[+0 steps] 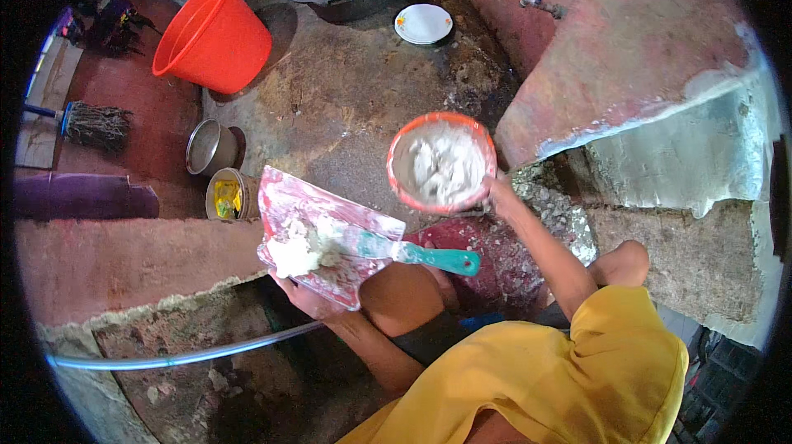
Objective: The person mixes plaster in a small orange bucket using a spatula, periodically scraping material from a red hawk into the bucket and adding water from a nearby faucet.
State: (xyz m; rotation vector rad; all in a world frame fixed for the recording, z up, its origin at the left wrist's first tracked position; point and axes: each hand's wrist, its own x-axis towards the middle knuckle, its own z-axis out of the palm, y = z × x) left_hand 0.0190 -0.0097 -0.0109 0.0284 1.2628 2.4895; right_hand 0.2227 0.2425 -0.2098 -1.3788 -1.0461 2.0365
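Looks partway along, with white paste point(299, 254) heaped on the smeared pink board point(289, 196) and plenty left in the orange bowl point(445, 117), up and to its right. Holding the board's near edge with the left grip point(312, 299), closed round it, though partly hidden; clasping the bowl's rim with the right grip point(499, 195), curled closed. Across the board, unheld, a teal-handled scraper point(417, 254).

"What finish is seen on the bucket point(216, 41)?"
"Smooth, glossy plastic is shown; the pot point(206, 149) is made of shiny metal."
"And how is the paste point(301, 251) surfaced?"
"It is seen as matt and lumpy. The handle point(444, 259) is made of smooth plastic, the floor point(330, 114) is roughened."
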